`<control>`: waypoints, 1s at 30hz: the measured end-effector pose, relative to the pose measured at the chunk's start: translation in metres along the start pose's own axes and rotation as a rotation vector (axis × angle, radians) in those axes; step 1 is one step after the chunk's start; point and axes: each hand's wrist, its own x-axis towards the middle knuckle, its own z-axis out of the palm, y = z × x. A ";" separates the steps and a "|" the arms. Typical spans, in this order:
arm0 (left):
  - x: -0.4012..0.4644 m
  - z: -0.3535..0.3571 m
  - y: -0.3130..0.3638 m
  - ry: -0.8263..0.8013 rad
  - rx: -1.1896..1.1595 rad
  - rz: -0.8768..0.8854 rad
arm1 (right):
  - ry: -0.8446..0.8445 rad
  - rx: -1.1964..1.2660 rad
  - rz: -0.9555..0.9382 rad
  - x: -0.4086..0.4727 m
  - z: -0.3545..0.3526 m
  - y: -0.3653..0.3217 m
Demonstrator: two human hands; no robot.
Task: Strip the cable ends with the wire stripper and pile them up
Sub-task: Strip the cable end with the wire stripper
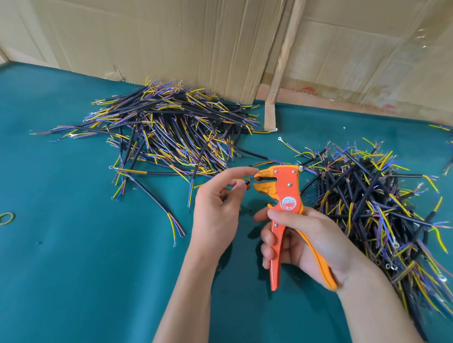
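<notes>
We see the orange wire stripper (287, 198) held upright over the table, its nose pointing left at the short cable (246, 179) that our left hand (218, 210) pinches between thumb and fingertips right at the tool's mouth, while our right hand (303, 243) curls around both handles. To the right lies one heap of black cables (375, 205) with yellow, blue and brown cores, and a broader pile (169, 131) spreads to the upper left. Everything rests on a teal cloth-covered table (70, 281), with a green rubber band (5, 218) at left and creased cardboard sheets (148, 31) standing as a wall behind
</notes>
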 end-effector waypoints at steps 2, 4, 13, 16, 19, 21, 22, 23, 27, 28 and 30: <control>0.001 0.001 0.001 0.039 -0.023 -0.004 | -0.002 0.002 0.003 0.000 0.000 0.000; 0.000 0.001 0.002 0.065 -0.065 0.003 | 0.000 -0.002 0.004 0.000 0.000 0.000; 0.000 0.004 -0.001 0.147 -0.108 -0.040 | -0.022 -0.016 -0.003 -0.001 -0.002 0.001; 0.000 0.005 -0.003 0.172 -0.063 -0.056 | -0.018 -0.015 -0.008 0.000 -0.003 0.001; -0.001 0.006 -0.002 0.200 0.020 -0.026 | -0.012 -0.013 -0.012 0.000 -0.004 0.000; -0.002 0.006 0.000 0.214 0.069 0.009 | -0.012 -0.013 -0.008 0.000 -0.005 0.000; -0.003 0.005 0.000 0.222 0.082 0.025 | -0.012 -0.012 -0.006 0.000 -0.005 0.000; -0.003 0.005 0.000 0.229 0.089 0.037 | -0.015 -0.011 -0.004 0.000 -0.006 0.000; -0.004 0.004 0.002 0.228 0.095 0.058 | -0.054 -0.020 0.005 -0.001 -0.009 -0.001; -0.005 0.004 0.003 0.224 0.094 0.064 | -0.064 -0.023 0.009 -0.002 -0.010 -0.001; -0.006 0.003 0.005 0.207 0.095 0.076 | -0.071 -0.021 0.017 -0.002 -0.010 -0.002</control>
